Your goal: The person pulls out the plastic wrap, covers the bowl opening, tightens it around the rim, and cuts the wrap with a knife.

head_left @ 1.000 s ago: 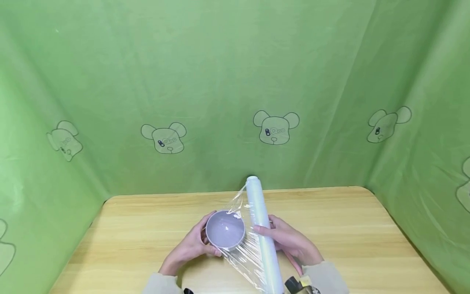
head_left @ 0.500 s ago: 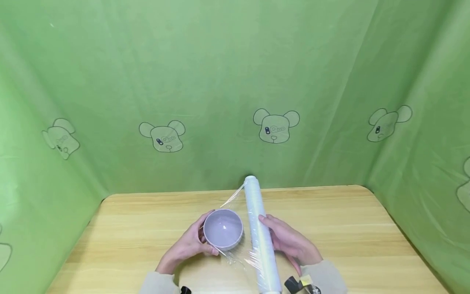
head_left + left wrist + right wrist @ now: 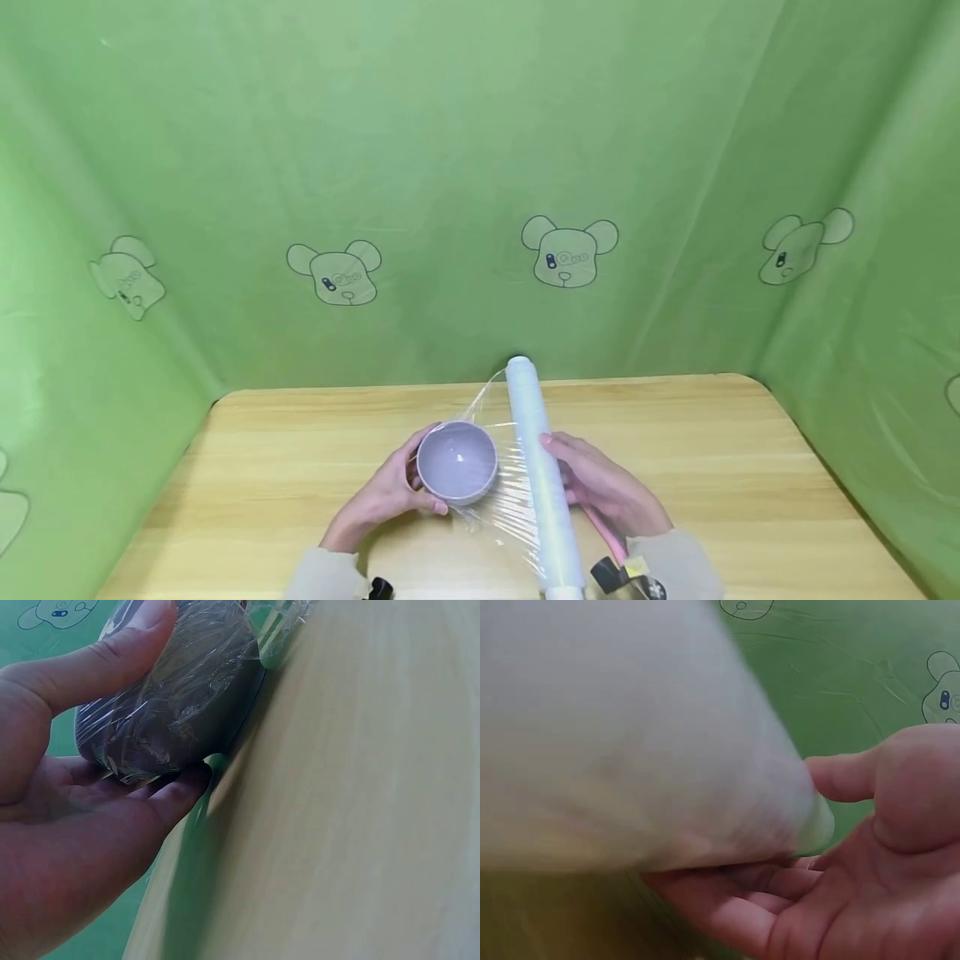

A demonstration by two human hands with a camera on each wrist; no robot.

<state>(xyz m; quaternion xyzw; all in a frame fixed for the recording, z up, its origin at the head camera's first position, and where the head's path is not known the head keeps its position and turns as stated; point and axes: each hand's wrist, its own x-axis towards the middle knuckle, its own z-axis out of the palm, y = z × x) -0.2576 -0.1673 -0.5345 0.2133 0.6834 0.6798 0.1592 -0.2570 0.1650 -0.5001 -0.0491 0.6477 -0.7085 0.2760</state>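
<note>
A light purple-grey bowl (image 3: 457, 462) is held by my left hand (image 3: 390, 492), its thumb on the near side and the other fingers round the left wall. Wrinkled clear film clings to the bowl's outside (image 3: 187, 697) in the left wrist view. From there a sheet of cling film (image 3: 513, 500) stretches across to a long cling film roll (image 3: 538, 467), which points away from me. My right hand (image 3: 603, 487) grips this roll from the right, thumb on top and fingers beneath. Close up and blurred, the roll (image 3: 630, 735) fills much of the right wrist view.
Both hands work over a light wooden table (image 3: 247, 475). Green curtain (image 3: 450, 167) with bear-head prints encloses its back and sides. The roll's far end reaches close to the back curtain.
The right thumb has shifted back across the roll, towards its right side. The film between bowl and roll slackened half a second ago and now looks tighter. The left hand keeps holding the bowl.
</note>
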